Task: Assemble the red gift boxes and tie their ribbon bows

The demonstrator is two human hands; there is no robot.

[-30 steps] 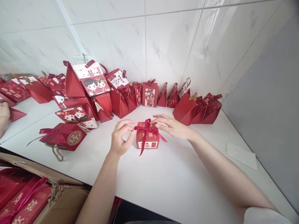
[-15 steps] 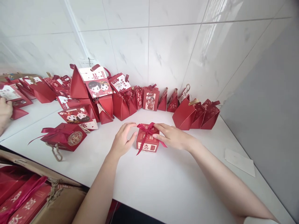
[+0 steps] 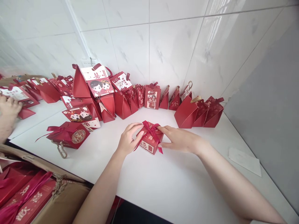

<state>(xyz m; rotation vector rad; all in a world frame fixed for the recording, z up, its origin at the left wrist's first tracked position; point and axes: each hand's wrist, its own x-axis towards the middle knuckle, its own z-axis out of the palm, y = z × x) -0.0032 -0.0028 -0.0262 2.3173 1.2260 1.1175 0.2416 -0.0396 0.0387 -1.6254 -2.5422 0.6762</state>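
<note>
In the head view a small red gift box rests on the white table, turned at an angle, with a printed front label. A dark pink ribbon bow is tied over its top. My left hand holds the box at its left side, thumb near the front and fingers bent toward the back corner. On the opposite side, my right hand grips the box, with fingers at the upper right edge and thumb by the front right corner. Part of the box's left side is hidden behind my left hand.
Several red gift boxes line the wall. A ribboned box lies at left, a white slip at right. An open carton of red packages is at lower left. Another person's hand touches boxes at far left.
The gift box has turned, its front now slanting down to the right. My left hand has come in against its side, and my right thumb has dropped to the front corner. The view shifted slightly.
</note>
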